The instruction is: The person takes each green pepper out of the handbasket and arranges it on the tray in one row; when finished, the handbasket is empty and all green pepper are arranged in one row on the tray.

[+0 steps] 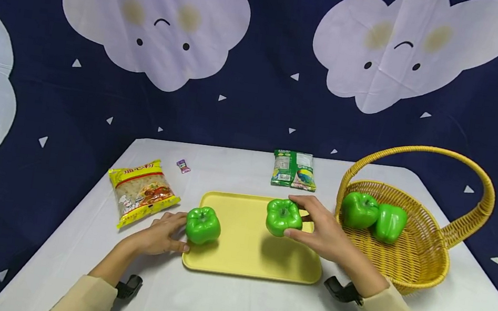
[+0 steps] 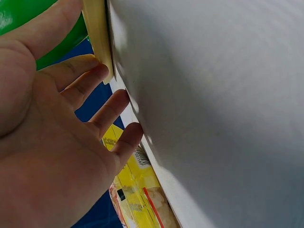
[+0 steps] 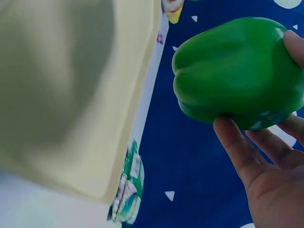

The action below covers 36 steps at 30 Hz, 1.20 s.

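Observation:
A green bell pepper [image 1: 284, 218] is held above the right part of the yellow tray [image 1: 239, 260], pinched between the thumb and fingers of my right hand [image 1: 322, 229]. The right wrist view shows the same pepper [image 3: 237, 71] raised off the tray, its lobed end facing the camera. Another green bell pepper [image 1: 203, 225] sits at the tray's left end. Beside it my left hand [image 1: 161, 233] rests at the tray's left edge. In the left wrist view, that hand's fingers [image 2: 111, 111] are loosely extended, some of them touching the tray rim [image 2: 98, 38].
At the right stands a yellow wicker basket [image 1: 410, 263] with a tall handle; two green peppers [image 1: 359, 210] lie inside. A yellow food packet [image 1: 143, 191] lies left of the tray, a small purple candy [image 1: 183, 166] and a green packet [image 1: 294, 170] behind it.

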### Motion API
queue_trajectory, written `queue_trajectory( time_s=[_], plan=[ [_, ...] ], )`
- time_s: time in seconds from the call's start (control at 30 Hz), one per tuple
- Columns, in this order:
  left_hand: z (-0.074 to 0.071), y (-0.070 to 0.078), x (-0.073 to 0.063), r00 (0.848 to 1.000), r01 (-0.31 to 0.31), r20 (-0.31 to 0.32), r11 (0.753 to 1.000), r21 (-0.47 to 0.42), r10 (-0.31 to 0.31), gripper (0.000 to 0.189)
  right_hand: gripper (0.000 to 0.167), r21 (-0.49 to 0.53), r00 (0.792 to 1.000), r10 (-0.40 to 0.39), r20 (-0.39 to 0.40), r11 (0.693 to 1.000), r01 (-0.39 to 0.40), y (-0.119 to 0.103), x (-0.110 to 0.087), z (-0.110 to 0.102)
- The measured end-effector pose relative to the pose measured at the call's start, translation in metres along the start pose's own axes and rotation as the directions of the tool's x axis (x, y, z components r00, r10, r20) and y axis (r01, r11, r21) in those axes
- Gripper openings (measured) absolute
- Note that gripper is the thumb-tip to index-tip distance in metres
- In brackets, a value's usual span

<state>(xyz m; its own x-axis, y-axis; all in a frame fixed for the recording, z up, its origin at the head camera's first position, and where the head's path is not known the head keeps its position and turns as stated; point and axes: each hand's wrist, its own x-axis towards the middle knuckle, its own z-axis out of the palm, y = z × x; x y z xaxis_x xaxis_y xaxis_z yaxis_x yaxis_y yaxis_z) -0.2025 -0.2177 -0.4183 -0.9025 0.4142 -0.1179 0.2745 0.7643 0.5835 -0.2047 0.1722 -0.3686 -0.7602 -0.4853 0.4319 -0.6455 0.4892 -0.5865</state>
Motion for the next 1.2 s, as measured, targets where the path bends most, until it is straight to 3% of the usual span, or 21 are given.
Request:
queue_trajectory(
  time_s=[0.6,1.2],
  plan=[
    [0.000,-0.001,0.001,1.000,0.004,0.000,1.000,-0.004,-0.004,0.077,0.066,0.122,0.995,0.100,0.029,0.987,-0.103,-0.002,0.020,0.040],
    [0.000,-0.001,0.001,1.000,-0.003,0.003,1.000,-0.008,0.003,0.076,0.067,0.148,0.987,0.148,0.059,0.977,-0.155,-0.006,0.027,0.069]
  ],
)
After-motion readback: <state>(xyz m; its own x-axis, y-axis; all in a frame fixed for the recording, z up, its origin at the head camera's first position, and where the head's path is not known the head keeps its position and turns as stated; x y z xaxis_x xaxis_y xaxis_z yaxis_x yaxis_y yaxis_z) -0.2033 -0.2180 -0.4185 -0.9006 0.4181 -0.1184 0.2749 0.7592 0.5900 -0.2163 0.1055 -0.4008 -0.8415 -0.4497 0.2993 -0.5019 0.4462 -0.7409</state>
